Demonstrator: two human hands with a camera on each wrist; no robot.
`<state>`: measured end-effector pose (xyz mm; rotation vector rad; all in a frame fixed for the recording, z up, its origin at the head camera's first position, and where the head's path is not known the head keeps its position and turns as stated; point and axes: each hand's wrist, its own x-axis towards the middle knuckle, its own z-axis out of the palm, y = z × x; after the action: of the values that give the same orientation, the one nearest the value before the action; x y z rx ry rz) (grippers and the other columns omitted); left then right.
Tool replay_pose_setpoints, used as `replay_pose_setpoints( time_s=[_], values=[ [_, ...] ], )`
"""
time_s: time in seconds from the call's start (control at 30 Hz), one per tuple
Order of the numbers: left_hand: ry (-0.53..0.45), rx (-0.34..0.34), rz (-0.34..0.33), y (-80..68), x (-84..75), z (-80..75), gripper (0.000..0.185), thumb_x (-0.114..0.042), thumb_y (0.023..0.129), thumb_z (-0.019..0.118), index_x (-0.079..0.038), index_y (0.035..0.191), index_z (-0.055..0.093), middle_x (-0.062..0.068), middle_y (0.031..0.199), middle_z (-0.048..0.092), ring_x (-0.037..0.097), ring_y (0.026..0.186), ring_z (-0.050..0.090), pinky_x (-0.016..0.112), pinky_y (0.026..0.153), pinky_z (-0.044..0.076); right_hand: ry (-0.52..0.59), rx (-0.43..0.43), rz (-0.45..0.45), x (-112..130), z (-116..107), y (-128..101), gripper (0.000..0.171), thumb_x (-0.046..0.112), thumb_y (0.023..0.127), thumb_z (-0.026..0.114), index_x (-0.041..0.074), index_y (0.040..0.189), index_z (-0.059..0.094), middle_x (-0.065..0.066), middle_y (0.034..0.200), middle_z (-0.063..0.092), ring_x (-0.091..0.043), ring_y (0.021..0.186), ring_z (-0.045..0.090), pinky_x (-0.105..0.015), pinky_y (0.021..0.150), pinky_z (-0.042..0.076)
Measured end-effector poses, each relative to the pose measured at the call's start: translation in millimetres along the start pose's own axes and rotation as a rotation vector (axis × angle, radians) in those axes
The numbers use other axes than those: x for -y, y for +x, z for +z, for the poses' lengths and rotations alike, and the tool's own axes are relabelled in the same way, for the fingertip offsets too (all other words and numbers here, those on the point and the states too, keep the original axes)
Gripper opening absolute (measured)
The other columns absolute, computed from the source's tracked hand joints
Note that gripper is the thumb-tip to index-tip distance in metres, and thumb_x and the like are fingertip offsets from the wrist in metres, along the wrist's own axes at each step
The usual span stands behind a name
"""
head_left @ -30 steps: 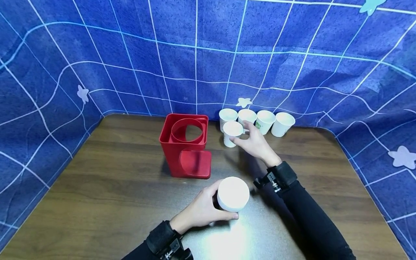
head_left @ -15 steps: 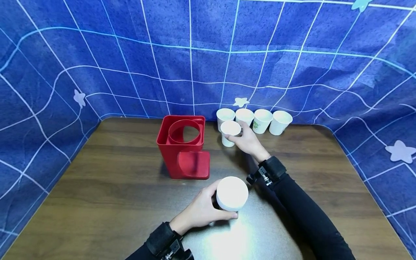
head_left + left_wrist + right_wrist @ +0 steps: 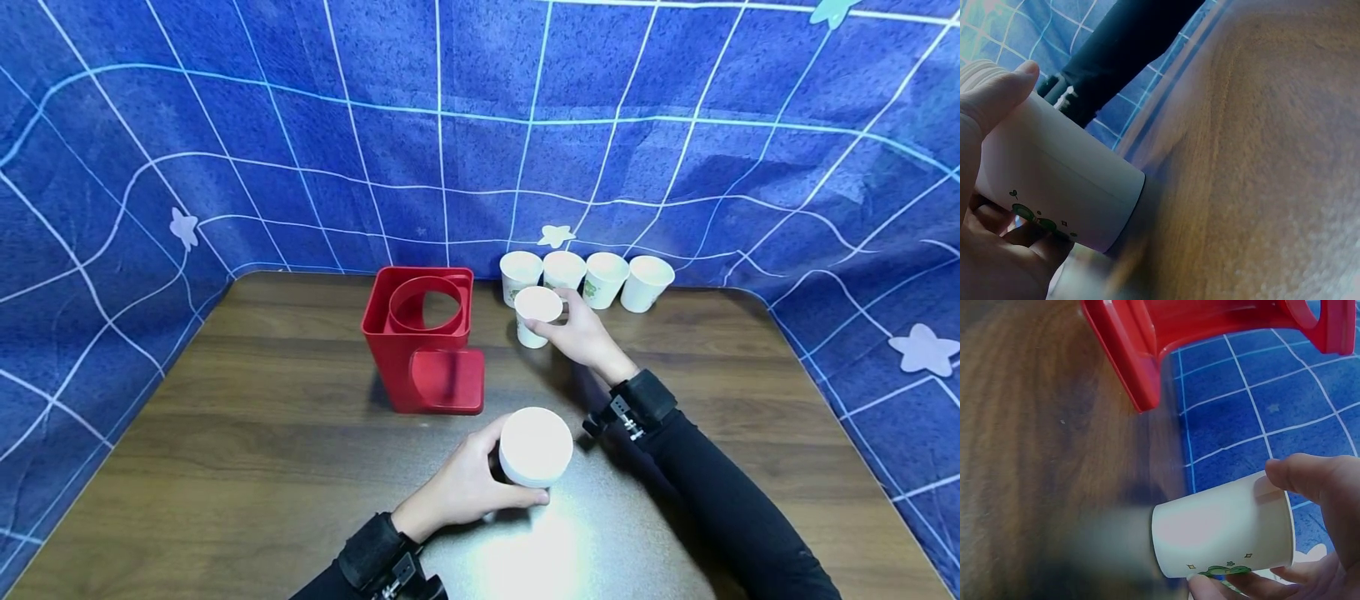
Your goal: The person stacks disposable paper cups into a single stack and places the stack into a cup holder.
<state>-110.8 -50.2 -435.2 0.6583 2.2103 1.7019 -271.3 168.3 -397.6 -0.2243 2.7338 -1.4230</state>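
Note:
My left hand [image 3: 472, 479] grips a white paper cup [image 3: 536, 447] near the front middle of the table. In the left wrist view, that cup [image 3: 1060, 169] has green print, and several rim lines at its top look like nested cups. My right hand [image 3: 581, 333] holds another white paper cup [image 3: 532, 332] between thumb and fingers, just in front of a row of cups. The right wrist view shows this cup [image 3: 1222, 525] with green print low on its side; whether its base touches the table I cannot tell.
Several white paper cups [image 3: 645, 285] stand in a row along the table's back edge. A red plastic stand [image 3: 390, 358] with a round ring in its top sits left of the right hand. Blue patterned cloth [image 3: 480, 150] hangs behind the wooden table [image 3: 262, 467].
The right hand's fingers have drawn in on the cup, and hand and cup have moved slightly away from the row, towards me and right. The left hand stays still. The head view has shifted slightly.

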Motion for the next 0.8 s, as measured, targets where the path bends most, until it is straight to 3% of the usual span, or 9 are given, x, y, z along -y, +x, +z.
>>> replay_pose_setpoints(
  time_s=[0.3,0.53,0.8],
  values=[
    [-0.004,-0.003,-0.002,0.5,-0.4,0.4,0.083,-0.030,0.073,0.095,-0.032,0.144,0.052,-0.015,0.131,0.066,0.007,0.119,0.063,0.035,0.108,0.047,0.002,0.061,-0.046,1,-10,-27,0.077,0.038,0.093,0.076,0.007,0.152,0.038,-0.016,0.144,0.054,-0.037,0.130,0.057,-0.049,0.099,0.051],
    [-0.014,-0.001,0.006,1.1,-1.4,0.1,0.084,-0.028,0.073,0.095,-0.030,0.145,0.052,-0.014,0.131,0.066,0.007,0.119,0.064,0.034,0.108,0.047,-0.047,0.067,-0.097,4,-20,-52,0.071,0.041,0.092,0.077,0.015,0.148,0.044,-0.010,0.140,0.059,-0.035,0.128,0.060,-0.050,0.097,0.053],
    [-0.020,0.008,0.005,1.2,-1.6,-0.4,0.082,-0.028,0.073,0.094,-0.031,0.144,0.052,-0.014,0.129,0.067,0.007,0.117,0.064,0.033,0.107,0.048,-0.023,0.066,-0.169,16,-32,-83,0.065,0.037,0.093,0.077,0.016,0.146,0.046,-0.006,0.140,0.058,-0.030,0.124,0.064,-0.050,0.097,0.056]
  ],
)
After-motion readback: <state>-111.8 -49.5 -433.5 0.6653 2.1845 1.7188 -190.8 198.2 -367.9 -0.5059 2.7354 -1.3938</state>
